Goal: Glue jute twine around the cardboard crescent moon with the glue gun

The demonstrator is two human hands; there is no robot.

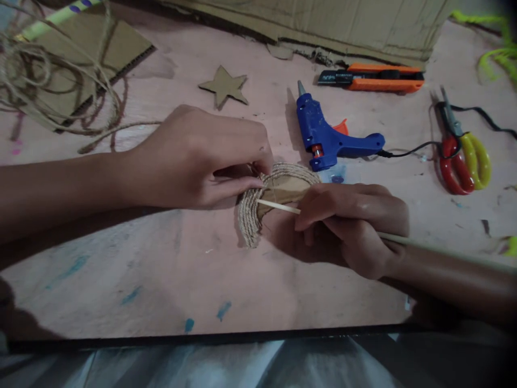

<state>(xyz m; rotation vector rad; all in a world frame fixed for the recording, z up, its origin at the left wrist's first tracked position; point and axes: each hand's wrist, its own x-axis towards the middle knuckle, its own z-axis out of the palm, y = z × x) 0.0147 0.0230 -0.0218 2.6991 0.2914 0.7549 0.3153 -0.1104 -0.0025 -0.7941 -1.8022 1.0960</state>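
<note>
The left hand (197, 156) pinches nearly closed on twine (248, 215) along curved cardboard (288, 188) just beyond its fingertips, while the right hand (355, 221) grips a stick (278, 206), apparently pressing strands flat, the next move calling for steady, close placement.

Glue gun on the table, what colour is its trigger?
The trigger is orange, on a blue glue gun; best seen in the head view.

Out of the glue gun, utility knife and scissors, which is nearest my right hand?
The blue glue gun, just beyond your right hand; the orange utility knife and the scissors both lie farther from it.
</note>
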